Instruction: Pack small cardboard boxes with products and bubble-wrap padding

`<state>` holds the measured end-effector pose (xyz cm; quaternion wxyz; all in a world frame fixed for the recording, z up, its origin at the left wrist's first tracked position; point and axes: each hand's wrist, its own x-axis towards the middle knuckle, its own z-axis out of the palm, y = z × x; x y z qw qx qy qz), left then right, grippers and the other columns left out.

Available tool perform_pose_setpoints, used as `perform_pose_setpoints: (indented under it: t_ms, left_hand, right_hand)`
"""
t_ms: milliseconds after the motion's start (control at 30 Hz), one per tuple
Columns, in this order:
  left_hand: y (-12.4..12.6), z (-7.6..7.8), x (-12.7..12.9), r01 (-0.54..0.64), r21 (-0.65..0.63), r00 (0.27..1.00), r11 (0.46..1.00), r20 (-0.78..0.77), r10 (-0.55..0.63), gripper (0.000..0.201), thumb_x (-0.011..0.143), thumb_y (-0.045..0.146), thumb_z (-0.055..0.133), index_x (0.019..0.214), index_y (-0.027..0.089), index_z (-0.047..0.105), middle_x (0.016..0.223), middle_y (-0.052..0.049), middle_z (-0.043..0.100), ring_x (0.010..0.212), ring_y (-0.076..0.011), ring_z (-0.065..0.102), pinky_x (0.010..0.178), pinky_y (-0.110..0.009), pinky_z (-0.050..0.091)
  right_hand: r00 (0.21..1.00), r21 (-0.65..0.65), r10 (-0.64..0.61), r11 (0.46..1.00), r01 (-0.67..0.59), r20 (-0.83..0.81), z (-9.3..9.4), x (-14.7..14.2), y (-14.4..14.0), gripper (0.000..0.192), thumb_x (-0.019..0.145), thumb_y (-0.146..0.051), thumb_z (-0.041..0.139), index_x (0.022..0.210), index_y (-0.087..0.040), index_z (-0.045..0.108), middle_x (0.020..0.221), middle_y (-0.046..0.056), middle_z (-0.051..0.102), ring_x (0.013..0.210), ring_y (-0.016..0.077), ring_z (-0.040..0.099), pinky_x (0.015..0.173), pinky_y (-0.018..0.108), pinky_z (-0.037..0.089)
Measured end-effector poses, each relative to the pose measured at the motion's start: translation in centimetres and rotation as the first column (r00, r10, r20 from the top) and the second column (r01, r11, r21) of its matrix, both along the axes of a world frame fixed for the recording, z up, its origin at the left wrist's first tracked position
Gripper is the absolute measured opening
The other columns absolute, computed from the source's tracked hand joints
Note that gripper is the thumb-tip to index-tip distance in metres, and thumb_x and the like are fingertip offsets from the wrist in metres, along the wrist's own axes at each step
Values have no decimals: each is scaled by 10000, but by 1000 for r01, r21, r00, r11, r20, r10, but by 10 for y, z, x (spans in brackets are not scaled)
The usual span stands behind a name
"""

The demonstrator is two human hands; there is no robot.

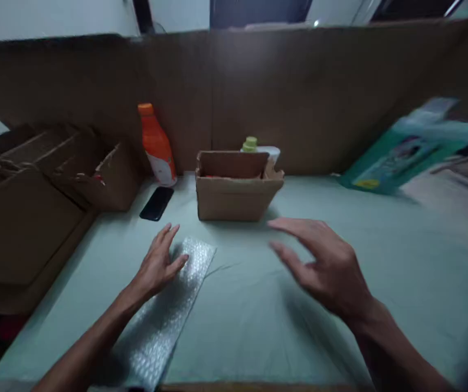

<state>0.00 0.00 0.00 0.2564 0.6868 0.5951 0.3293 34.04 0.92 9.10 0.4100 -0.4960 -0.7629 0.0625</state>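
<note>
My left hand [158, 264] hovers over a strip of bubble wrap [172, 310], its fingers apart and nothing in them; I cannot tell whether it touches the wrap. On the other side, my right hand [323, 267] is held over the cloth with thumb and fingers spread, gripping nothing. Between and beyond the hands stands an open cardboard box [234, 198] with something reddish inside, mostly hidden by its front wall. A dark phone [157, 203] lies flat past my left fingertips.
An orange bottle [158, 144] stands at the back left, beside several cardboard boxes [21, 223]. Behind the middle box shows a green-capped container [250, 144]. A green detergent pouch [397, 152] leans at the right. A cardboard wall [319, 92] closes off the back of the cloth-covered table [242, 337].
</note>
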Motion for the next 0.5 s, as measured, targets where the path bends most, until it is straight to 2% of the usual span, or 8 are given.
perform_pose_setpoints:
  t_ms: [100,133,200,267,333,433,500]
  left_hand:
    - [61,-4,27,-28,-15,983,999,183,31,811,783,398,672,1506,187,372,1580,-186,355,1417,-370,400,1119,-547,381]
    - [78,-5,36,-34,-16,973,999,226,36,829,775,384,673,1513,183,354,1565,-189,377,1385,-369,440,1086,-535,418]
    - [102,-6,54,-42,-15,956,999,289,45,837,783,354,649,1531,184,312,1529,-185,424,1296,-347,527,992,-484,496]
    - [114,-8,68,-45,-3,953,999,298,44,777,817,326,600,1525,188,312,1426,-160,534,1183,-300,599,916,-427,531]
    - [115,-9,76,-50,1,955,999,293,47,728,834,304,572,1510,188,329,1305,-127,616,1081,-260,634,867,-392,540]
    - [112,-8,73,-75,-11,961,997,267,75,748,825,295,565,1512,173,297,1311,-126,607,1066,-241,632,852,-371,541]
    - [112,-4,61,-83,-36,967,996,239,90,783,813,292,565,1524,163,266,1363,-141,578,1122,-238,619,883,-362,536]
  right_hand:
    - [981,-219,-170,965,148,-88,-44,34,60,459,825,-478,635,1183,-192,662,1146,142,735,989,302,709,766,432,577]
    - [978,-276,-182,950,147,-105,-56,40,78,536,793,-496,655,1220,-174,638,1185,166,719,1000,319,706,737,430,579]
    - [982,-369,-129,927,69,-141,-78,40,107,700,711,-524,712,1290,-150,588,1268,204,677,1050,347,689,728,426,580]
    - [981,-406,-81,914,3,-175,-96,29,127,686,722,-529,697,1277,-141,585,1219,202,697,1013,336,695,737,420,577]
    - [977,-406,-90,914,5,-192,-107,13,142,599,770,-519,643,1235,-144,596,1123,179,729,932,315,702,738,426,570]
    - [973,-400,-109,916,19,-203,-115,-9,158,538,773,-502,641,1196,-171,610,1079,146,741,887,298,691,750,428,561]
    - [973,-404,-99,915,6,-211,-116,-17,163,534,757,-492,660,1187,-179,619,1068,137,744,884,293,686,767,427,560]
